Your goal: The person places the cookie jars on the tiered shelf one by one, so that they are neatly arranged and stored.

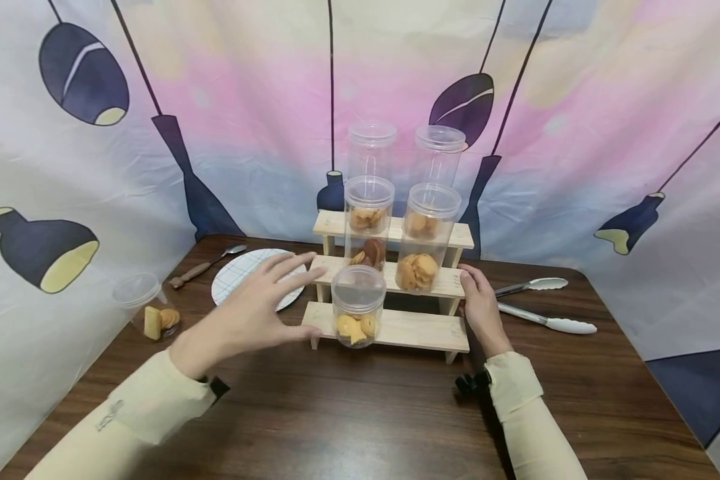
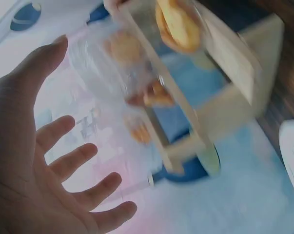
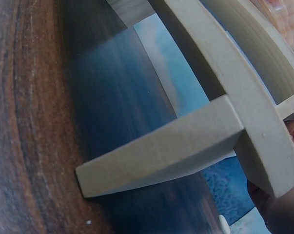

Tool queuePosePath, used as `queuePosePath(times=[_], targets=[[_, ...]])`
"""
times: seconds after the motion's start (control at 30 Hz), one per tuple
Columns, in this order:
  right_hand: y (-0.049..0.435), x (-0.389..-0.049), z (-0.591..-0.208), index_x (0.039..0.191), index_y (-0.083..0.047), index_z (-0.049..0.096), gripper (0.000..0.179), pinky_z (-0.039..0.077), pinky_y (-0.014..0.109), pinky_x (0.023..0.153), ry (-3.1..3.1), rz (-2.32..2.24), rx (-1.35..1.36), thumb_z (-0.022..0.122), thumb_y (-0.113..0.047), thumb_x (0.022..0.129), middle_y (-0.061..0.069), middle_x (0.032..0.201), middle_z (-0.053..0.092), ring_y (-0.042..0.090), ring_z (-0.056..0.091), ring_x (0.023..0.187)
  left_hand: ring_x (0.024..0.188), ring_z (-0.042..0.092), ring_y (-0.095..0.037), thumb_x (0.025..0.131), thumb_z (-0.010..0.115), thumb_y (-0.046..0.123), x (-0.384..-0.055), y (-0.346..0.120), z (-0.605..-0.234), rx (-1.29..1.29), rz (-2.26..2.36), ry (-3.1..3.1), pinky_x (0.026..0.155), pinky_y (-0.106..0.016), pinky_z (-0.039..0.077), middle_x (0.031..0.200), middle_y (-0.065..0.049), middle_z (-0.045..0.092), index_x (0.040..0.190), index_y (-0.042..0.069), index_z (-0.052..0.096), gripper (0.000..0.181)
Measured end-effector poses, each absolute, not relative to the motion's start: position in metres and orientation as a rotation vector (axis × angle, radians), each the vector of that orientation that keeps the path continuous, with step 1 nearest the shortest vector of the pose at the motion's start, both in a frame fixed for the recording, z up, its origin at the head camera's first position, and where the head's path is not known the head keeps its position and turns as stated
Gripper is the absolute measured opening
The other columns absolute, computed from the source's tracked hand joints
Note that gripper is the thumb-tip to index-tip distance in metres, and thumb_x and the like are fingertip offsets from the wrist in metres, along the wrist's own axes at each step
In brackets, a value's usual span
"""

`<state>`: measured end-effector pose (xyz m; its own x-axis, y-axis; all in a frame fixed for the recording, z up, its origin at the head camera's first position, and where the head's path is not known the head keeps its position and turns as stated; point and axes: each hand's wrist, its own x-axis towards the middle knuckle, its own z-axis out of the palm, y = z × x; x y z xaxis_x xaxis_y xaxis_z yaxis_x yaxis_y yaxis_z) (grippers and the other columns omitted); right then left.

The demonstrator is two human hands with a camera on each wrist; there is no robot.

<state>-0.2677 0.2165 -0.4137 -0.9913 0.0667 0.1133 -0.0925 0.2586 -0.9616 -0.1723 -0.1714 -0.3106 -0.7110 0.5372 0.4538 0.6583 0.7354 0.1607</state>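
Note:
A three-tier wooden stand (image 1: 423, 328) carries clear lidded jars of cookies. My right hand (image 1: 483, 308) grips its right side at the middle shelf, thumb up near the shelf end; the right wrist view shows the stand's leg (image 3: 161, 151) close up. To the left of the stand hovers my left hand (image 1: 249, 313), fingers spread and holding nothing. In the left wrist view that hand (image 2: 44, 170) is apart from the jars. Closest to it, a short jar (image 1: 358, 303) of yellow cookies sits on the lowest shelf. Two taller jars (image 1: 418, 270) occupy the middle shelf.
Two more jars (image 1: 441, 157) stand on the top shelf, partly hidden. A white plate (image 1: 231, 280) and a wooden-handled spoon (image 1: 195, 271) lie behind my left hand, with another cookie jar (image 1: 138, 297) further left. Tongs (image 1: 531, 315) lie right of the stand.

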Motion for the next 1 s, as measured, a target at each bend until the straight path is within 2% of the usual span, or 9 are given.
queuePosePath(times=[0.2,0.33,0.57,0.73,0.87,1.0], targets=[[0.216,-0.266,-0.414,0.148,-0.019,0.045,0.052,0.041,0.028,0.061,-2.395,1.850,0.027,0.034,-0.049,0.106,0.009,0.105,0.052,0.017,0.046,0.069,0.132,0.042,-0.041,0.066,0.092,0.041,-0.166,-0.228,-0.301,-0.716,-0.425,-2.516,0.100,-0.064,0.040,0.151,-0.009,0.046,0.147,0.023,0.051,0.093],[0.216,-0.265,-0.414,0.147,-0.019,0.045,0.051,0.040,0.029,0.058,-2.400,1.842,0.038,0.034,-0.048,0.107,0.009,0.098,0.052,0.016,0.044,0.063,0.128,0.040,-0.052,0.063,0.093,0.033,-0.165,-0.269,-0.302,-0.582,-0.432,-2.508,0.101,-0.067,0.034,0.149,-0.018,0.046,0.147,0.020,0.051,0.096],[0.218,-0.266,-0.413,0.148,-0.020,0.044,0.053,0.039,0.030,0.055,-2.407,1.814,0.061,0.033,-0.050,0.106,0.007,0.089,0.051,0.015,0.041,0.058,0.130,0.023,-0.067,0.076,0.082,0.051,-0.166,-0.328,-0.313,-0.185,-0.375,-2.802,0.102,-0.079,0.018,0.156,-0.030,0.025,0.157,0.015,0.031,0.102],[0.219,-0.266,-0.413,0.148,-0.021,0.044,0.053,0.040,0.032,0.055,-2.411,1.823,0.057,0.034,-0.051,0.106,0.007,0.086,0.049,0.016,0.040,0.057,0.128,0.022,-0.068,0.077,0.080,0.055,-0.170,-0.352,-0.326,-0.118,-0.375,-2.874,0.105,-0.079,0.011,0.151,-0.038,0.023,0.157,0.009,0.026,0.107],[0.218,-0.266,-0.413,0.147,-0.020,0.045,0.053,0.040,0.033,0.055,-2.395,1.843,0.056,0.034,-0.051,0.106,0.007,0.085,0.049,0.015,0.040,0.057,0.125,0.025,-0.068,0.078,0.080,0.053,-0.172,-0.364,-0.335,-0.113,-0.375,-2.895,0.102,-0.078,0.015,0.147,-0.041,0.025,0.157,0.007,0.025,0.107],[0.218,-0.266,-0.413,0.147,-0.021,0.046,0.052,0.040,0.032,0.054,-2.385,1.849,0.046,0.035,-0.051,0.106,0.007,0.085,0.050,0.015,0.040,0.057,0.118,0.032,-0.070,0.077,0.082,0.048,-0.173,-0.370,-0.342,-0.117,-0.361,-2.893,0.094,-0.078,0.026,0.142,-0.042,0.031,0.155,0.006,0.029,0.104]])
